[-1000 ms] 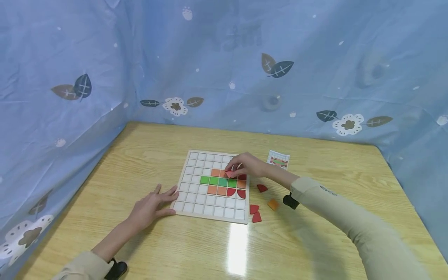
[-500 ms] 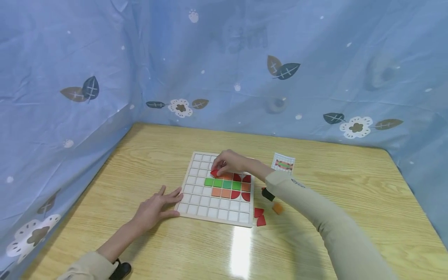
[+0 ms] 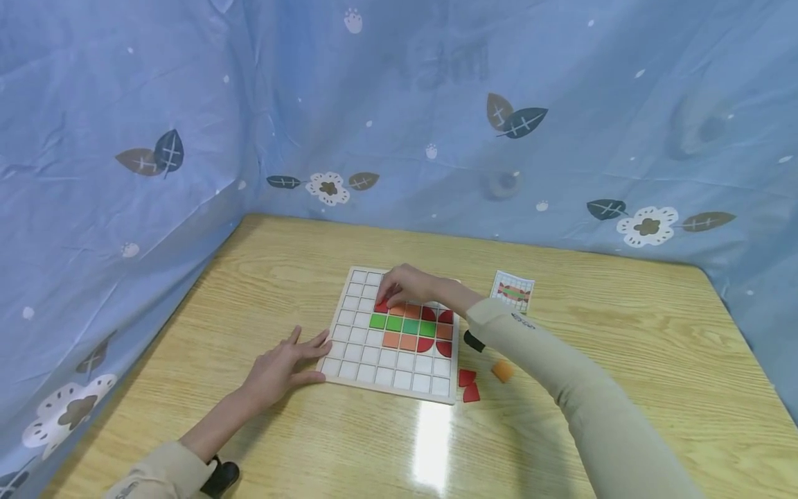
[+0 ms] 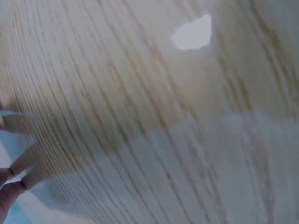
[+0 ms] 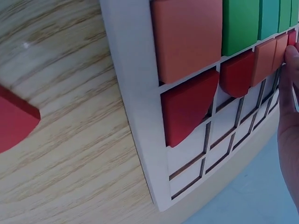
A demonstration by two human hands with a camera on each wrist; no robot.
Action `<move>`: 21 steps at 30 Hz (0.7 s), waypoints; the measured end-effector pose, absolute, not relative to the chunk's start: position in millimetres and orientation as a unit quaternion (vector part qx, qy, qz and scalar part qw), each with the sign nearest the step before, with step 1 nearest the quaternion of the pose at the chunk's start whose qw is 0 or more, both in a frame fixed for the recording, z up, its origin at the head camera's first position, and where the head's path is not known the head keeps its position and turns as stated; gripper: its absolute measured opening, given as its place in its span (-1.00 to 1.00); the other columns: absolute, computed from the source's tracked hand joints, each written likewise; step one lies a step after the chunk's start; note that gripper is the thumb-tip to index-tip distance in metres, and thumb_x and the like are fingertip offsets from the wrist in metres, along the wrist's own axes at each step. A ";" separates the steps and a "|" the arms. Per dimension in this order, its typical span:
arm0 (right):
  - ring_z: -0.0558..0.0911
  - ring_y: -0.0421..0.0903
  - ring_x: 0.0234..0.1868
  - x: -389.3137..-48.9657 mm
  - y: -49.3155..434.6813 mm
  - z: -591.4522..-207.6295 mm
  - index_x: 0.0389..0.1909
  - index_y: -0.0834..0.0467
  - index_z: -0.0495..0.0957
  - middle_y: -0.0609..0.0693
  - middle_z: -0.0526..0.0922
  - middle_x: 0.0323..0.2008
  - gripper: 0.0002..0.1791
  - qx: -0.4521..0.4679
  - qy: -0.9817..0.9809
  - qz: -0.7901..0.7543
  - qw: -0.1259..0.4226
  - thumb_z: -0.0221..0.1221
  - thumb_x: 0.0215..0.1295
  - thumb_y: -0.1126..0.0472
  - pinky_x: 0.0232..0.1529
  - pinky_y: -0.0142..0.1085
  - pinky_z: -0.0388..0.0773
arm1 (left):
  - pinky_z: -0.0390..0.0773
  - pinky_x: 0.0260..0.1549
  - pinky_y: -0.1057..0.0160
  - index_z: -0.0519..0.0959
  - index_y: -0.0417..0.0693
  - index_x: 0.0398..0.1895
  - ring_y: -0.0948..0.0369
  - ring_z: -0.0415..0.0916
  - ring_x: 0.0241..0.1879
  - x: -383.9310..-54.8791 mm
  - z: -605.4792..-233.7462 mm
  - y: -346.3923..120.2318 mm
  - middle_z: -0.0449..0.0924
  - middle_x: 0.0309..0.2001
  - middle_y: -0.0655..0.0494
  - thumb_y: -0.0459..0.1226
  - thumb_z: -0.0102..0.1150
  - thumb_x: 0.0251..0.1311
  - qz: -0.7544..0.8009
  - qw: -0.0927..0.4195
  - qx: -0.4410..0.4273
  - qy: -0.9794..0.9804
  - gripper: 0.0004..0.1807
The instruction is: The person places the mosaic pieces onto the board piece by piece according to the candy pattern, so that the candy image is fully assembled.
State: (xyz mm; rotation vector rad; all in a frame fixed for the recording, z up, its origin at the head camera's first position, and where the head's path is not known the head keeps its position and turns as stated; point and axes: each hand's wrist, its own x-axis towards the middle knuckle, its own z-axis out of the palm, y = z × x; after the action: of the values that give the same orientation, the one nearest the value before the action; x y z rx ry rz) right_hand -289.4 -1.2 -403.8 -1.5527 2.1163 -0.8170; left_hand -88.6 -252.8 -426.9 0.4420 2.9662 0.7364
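Note:
A white grid board (image 3: 389,389) lies on the table, with orange, green and red pieces in its middle rows. My right hand (image 3: 408,284) is over the upper middle of the board, its fingertips holding a red piece (image 3: 381,306) at the cell left of the upper orange pieces. That piece's shape is partly hidden by the fingers; in the right wrist view only a sliver of it shows beside the thumb. My left hand (image 3: 274,369) has its fingers spread, and its fingertips touch the board's left edge. The left wrist view shows mostly tabletop and a few fingertips.
Two red quarter-round pieces (image 3: 471,393) and an orange square piece (image 3: 502,371) lie right of the board. Behind the right forearm is a small pattern card (image 3: 513,291). A blue printed cloth (image 3: 399,125) hangs around the table's back and left.
My right hand has carried the red piece leftward, past the orange pieces, and down to a cell at the row's left end. The left hand stays at the board's edge. The view has shifted slightly.

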 end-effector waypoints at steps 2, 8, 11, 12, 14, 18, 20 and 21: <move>0.65 -0.03 -0.12 -289.1 -0.9 -402.5 -0.18 0.33 0.69 0.14 0.68 -0.21 -0.83 -0.557 0.753 -0.288 0.199 0.23 0.21 0.45 -0.05 -0.38 0.53 | 0.38 -0.23 -0.44 0.47 -0.03 0.26 -0.31 0.01 0.35 -89.0 -426.4 -252.2 0.30 0.34 0.05 -0.01 0.30 0.03 0.236 0.029 0.141 0.961 -0.32; 0.64 -0.08 -0.19 -288.9 -4.3 -398.5 -0.21 0.29 0.70 0.10 0.69 -0.24 -0.85 -0.565 0.759 -0.261 0.190 0.22 0.23 0.44 -0.10 -0.40 0.53 | 0.36 -0.24 -0.46 0.46 -0.02 0.26 -0.30 -0.01 0.36 -89.5 -426.5 -251.0 0.28 0.34 0.06 -0.03 0.32 0.02 0.237 0.034 0.138 0.961 -0.32; 0.63 -0.15 -0.30 -288.7 -7.4 -397.7 -0.26 0.26 0.71 0.06 0.69 -0.29 -0.89 -0.558 0.767 -0.257 0.184 0.27 0.21 0.37 -0.19 -0.44 0.52 | 0.37 -0.23 -0.45 0.46 -0.04 0.26 -0.31 -0.01 0.36 -89.6 -426.6 -250.8 0.28 0.35 0.06 -0.04 0.32 0.03 0.235 0.035 0.141 0.961 -0.32; 0.62 -0.17 -0.32 -288.3 -8.4 -397.3 -0.28 0.26 0.72 0.05 0.69 -0.30 -0.90 -0.556 0.769 -0.257 0.183 0.28 0.20 0.36 -0.20 -0.45 0.52 | 0.36 -0.20 -0.45 0.46 -0.03 0.26 -0.30 -0.02 0.37 -89.6 -426.8 -250.9 0.27 0.35 0.07 -0.04 0.33 0.03 0.235 0.037 0.138 0.962 -0.32; 0.61 -0.18 -0.33 -286.6 -10.3 -396.7 -0.29 0.25 0.71 0.04 0.68 -0.31 -0.90 -0.551 0.773 -0.253 0.186 0.30 0.19 0.35 -0.24 -0.46 0.50 | 0.36 -0.19 -0.44 0.47 -0.04 0.26 -0.31 -0.01 0.36 -89.0 -427.2 -251.3 0.28 0.35 0.07 -0.04 0.33 0.03 0.231 0.034 0.139 0.962 -0.32; 0.62 -0.16 -0.28 -282.2 -10.8 -397.4 -0.25 0.26 0.71 0.06 0.68 -0.28 -0.89 -0.539 0.783 -0.242 0.195 0.28 0.20 0.37 -0.22 -0.47 0.49 | 0.35 -0.16 -0.45 0.47 -0.04 0.25 -0.30 0.01 0.36 -87.7 -428.6 -251.7 0.28 0.35 0.08 -0.04 0.33 0.02 0.228 0.029 0.139 0.963 -0.32; 0.63 -0.13 -0.24 -280.9 -8.9 -399.3 -0.23 0.26 0.70 0.07 0.68 -0.26 -0.87 -0.534 0.786 -0.244 0.194 0.26 0.21 0.39 -0.19 -0.47 0.50 | 0.37 -0.18 -0.43 0.47 -0.05 0.25 -0.31 0.01 0.35 -87.0 -428.4 -251.6 0.28 0.35 0.08 -0.04 0.33 0.02 0.228 0.027 0.141 0.963 -0.32; 0.63 -0.12 -0.23 -280.4 -7.3 -400.6 -0.20 0.27 0.70 0.08 0.68 -0.24 -0.85 -0.532 0.786 -0.252 0.190 0.26 0.22 0.40 -0.16 -0.46 0.50 | 0.37 -0.18 -0.43 0.47 -0.05 0.25 -0.30 0.01 0.35 -86.8 -428.2 -251.3 0.28 0.35 0.09 -0.05 0.33 0.02 0.228 0.028 0.139 0.963 -0.32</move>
State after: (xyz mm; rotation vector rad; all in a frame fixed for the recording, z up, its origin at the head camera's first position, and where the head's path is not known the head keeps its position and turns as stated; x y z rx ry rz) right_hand -280.4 -7.3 -400.6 -1.4958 2.2084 -0.7085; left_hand -86.8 -251.3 -428.2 0.4297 2.9731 0.7024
